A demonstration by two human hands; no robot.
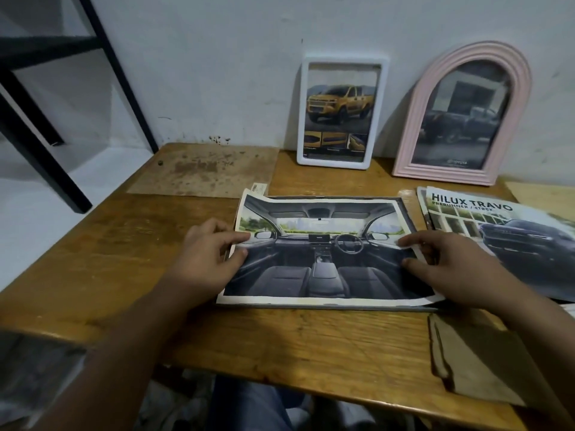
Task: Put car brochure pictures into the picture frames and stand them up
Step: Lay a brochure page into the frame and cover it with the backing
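- My left hand (208, 248) holds the left edge of the interior picture (320, 253); its fingers (237, 237) are curled, thumb and forefinger pinching the paper's rim.
- My right hand (448, 259) holds the right edge the same way, a forefinger laid on top of the sheet and the thumb pressed on the print just below it, the other fingers curled beyond the edge.
- The picture, a car cabin with steering wheel and two front seats, lies flat between my two hands on the wooden surface (280, 343), its white border ragged at the corners.
- A grey board (407, 209) shows under the picture, peeking out past my right fingers and along the near edge; whether it is a frame back I cannot tell.
- Beyond my fingers, against the wall (217, 57), a white frame (384, 113) stands upright with a yellow pickup picture inside.
- Just to its right stands a pink arched frame (417, 119) holding a dark pickup picture.
- Right of my right hand lies a brochure (497, 231) headed "HILUX TRAVO", a dark truck on its cover, its near edge touching my wrist area.
- Nearer me than my right hand, a torn brown sheet (479, 359) rests on the surface.
- Far left of my left hand, a black metal stand (102, 48) leans by the wall.
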